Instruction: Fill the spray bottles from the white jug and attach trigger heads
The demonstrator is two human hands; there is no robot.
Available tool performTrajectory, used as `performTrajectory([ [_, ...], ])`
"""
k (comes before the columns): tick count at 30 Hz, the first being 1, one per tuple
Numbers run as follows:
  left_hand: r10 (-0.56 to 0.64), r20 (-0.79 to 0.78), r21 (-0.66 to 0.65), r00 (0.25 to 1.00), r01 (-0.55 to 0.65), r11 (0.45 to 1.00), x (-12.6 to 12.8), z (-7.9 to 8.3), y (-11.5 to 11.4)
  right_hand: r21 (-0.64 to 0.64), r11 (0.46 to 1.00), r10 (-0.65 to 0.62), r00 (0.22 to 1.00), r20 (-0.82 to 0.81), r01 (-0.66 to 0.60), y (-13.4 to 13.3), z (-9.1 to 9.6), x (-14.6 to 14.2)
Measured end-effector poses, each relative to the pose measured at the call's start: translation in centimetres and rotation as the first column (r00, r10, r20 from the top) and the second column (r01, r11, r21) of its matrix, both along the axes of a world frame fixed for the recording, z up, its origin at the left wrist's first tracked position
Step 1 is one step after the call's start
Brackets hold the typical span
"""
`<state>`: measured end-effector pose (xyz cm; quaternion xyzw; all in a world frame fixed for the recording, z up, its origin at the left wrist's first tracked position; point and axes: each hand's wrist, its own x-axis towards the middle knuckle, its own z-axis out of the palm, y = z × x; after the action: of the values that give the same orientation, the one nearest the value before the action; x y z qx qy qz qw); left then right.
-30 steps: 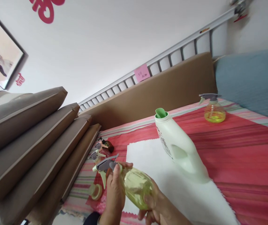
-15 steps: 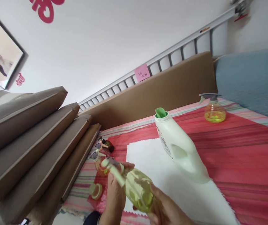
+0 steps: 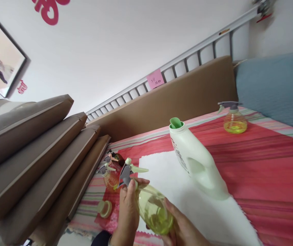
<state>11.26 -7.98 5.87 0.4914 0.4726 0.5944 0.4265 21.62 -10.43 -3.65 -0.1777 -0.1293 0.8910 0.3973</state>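
Between my hands is a clear yellowish spray bottle (image 3: pixel 152 208) with some yellow liquid in it, tilted, its grey and pale green trigger head to the upper left. My left hand (image 3: pixel 129 205) is closed round the collar just under the trigger head. Around the lower body my right hand (image 3: pixel 181 222) is wrapped, its fingers partly hidden behind the bottle. Beyond them a large pale green jug (image 3: pixel 200 160), uncapped with a green spout inside its mouth, stands on a white cloth (image 3: pixel 154 167).
A cap (image 3: pixel 104 208) lies at the left on the red striped cloth (image 3: pixel 269 171). Several spray bottles (image 3: pixel 110 179) stand behind it, and another spray bottle (image 3: pixel 235 121) stands at the right. Grey-brown cushions (image 3: pixel 33 143) rise at the left; a brown padded board (image 3: pixel 167 99) runs along the back.
The trigger head of the spray bottle in my hands has turned, its nozzle swinging from lower right to pointing right. Both hands still hold the bottle. The jug has not moved.
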Motion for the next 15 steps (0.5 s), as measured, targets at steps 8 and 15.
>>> performTrajectory([
  [8,-0.162,-0.067,-0.010,0.985,0.162,0.987,-0.77,-0.72,0.47,-0.020,0.999,0.040,0.995,-0.089,-0.042,-0.37,0.51,0.34],
  [15,-0.206,-0.030,-0.017,0.978,0.206,0.978,-0.76,-0.53,0.32,-0.041,0.997,0.069,0.995,-0.075,-0.073,-0.38,0.13,0.17],
])
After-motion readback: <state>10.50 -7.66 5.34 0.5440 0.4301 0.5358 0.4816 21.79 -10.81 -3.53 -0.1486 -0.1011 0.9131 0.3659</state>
